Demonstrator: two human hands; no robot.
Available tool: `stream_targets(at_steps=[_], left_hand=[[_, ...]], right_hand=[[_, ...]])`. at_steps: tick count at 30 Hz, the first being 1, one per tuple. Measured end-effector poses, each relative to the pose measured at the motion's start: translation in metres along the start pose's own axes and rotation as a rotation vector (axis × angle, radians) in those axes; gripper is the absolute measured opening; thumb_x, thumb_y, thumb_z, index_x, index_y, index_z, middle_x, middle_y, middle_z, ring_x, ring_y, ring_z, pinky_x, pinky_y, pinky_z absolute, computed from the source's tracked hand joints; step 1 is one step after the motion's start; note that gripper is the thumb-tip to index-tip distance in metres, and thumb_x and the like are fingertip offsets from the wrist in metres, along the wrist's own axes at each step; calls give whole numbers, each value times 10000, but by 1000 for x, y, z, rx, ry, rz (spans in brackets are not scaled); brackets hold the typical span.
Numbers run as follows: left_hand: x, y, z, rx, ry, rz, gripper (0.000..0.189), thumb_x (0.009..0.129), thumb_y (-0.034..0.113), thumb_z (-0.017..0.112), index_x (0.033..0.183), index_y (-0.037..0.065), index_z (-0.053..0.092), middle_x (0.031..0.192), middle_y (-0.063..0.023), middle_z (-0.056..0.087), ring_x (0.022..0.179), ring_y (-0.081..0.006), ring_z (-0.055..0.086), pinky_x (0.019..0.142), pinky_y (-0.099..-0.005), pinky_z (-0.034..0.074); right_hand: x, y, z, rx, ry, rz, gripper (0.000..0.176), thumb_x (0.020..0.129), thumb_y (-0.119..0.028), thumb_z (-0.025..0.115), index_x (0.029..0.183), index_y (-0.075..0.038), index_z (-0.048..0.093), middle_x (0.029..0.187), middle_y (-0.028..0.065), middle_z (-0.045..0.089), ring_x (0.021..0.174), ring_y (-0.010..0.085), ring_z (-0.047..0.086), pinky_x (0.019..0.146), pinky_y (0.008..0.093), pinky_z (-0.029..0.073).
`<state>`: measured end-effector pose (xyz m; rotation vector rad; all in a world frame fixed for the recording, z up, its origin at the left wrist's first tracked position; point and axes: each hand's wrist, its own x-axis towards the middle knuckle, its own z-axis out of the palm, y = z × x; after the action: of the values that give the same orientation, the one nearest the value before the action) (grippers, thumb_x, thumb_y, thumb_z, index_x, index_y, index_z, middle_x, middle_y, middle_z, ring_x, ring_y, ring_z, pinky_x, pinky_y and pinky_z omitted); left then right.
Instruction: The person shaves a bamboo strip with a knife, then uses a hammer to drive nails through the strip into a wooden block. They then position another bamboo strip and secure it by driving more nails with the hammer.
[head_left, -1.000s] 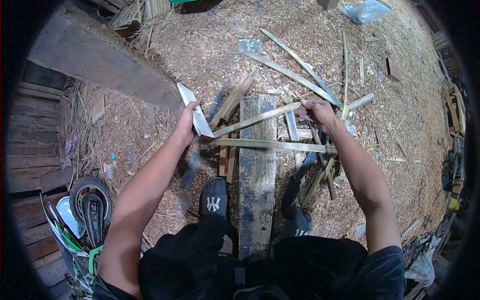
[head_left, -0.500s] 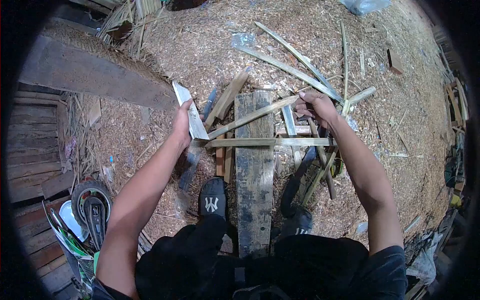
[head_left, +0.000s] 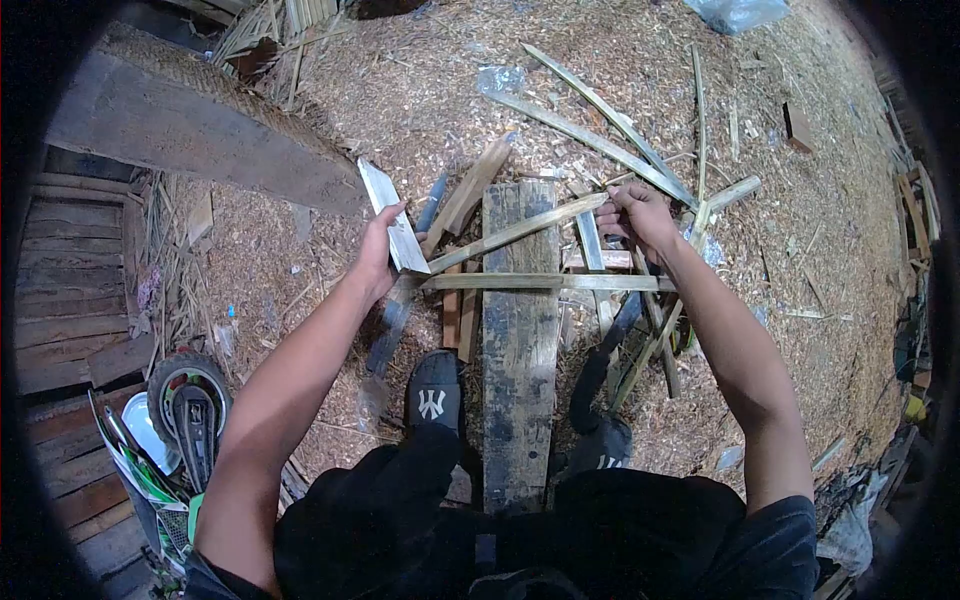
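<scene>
Both hands loaded: short board left, wood strip right

Left hand (head_left: 378, 252) grips a short pale board (head_left: 393, 218), thumb across its face. Left arm reaches forward, elbow only slightly bent. Right hand (head_left: 642, 220) pinches the far-right end of a wood strip (head_left: 520, 235) between thumb and fingers; right elbow flares outward, forearm angled in.

Strip slants across above the worn plank (head_left: 520, 400), its left end at the board's lower end (can't tell if they touch). A second strip (head_left: 540, 282) crosses the plank just nearer the body.

Feet either side of the plank. Left slipper (head_left: 434, 390) has a white interlocked monogram (looks like NY); right slipper (head_left: 604, 445) shows part of a similar mark, mostly hidden.

Farther out: loose sticks (head_left: 600, 145) fanned over the chip-covered floor (head_left: 420, 80), heavy beam (head_left: 210, 140) upper left, wheel (head_left: 188, 400) lower left, plastic bag (head_left: 738, 12) upper right.
</scene>
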<state>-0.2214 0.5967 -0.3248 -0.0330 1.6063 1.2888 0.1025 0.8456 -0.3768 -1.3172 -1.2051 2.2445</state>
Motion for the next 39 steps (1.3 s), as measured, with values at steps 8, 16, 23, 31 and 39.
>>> stream_targets(at_steps=[8,16,23,31,39], left_hand=[[-1,4,-28,8,-23,-26,488,943,465,586,1237,86,494,963,-104,669,726,-227,650,677,-400,580],[-22,-1,-22,48,64,98,456,973,374,569,1313,89,463,1044,-56,674,795,-168,638,677,-386,590],[-32,-10,-13,63,75,133,462,972,386,565,1310,90,460,993,-69,646,792,-170,643,665,-399,596],[-46,-36,-46,97,56,55,440,986,429,517,1181,39,569,880,-78,663,726,-204,684,672,-392,615],[-59,-55,-91,13,132,119,482,991,479,483,1193,54,584,893,-87,677,722,-230,706,656,-394,624]], right_hand=[[-3,2,23,-237,76,-83,181,979,-105,668,975,72,702,784,88,681,619,139,624,574,279,531],[-8,7,32,-340,94,-149,163,952,-95,698,956,65,728,727,49,664,596,108,591,530,267,465],[-5,12,25,-278,73,-199,130,966,-58,661,996,64,697,791,83,678,637,138,642,576,283,538],[-25,21,31,-296,4,-186,94,959,12,617,963,77,685,805,97,683,647,142,657,577,282,543],[-31,16,74,-677,-68,-295,185,954,-53,633,1063,62,729,821,93,735,682,132,673,653,298,544]])
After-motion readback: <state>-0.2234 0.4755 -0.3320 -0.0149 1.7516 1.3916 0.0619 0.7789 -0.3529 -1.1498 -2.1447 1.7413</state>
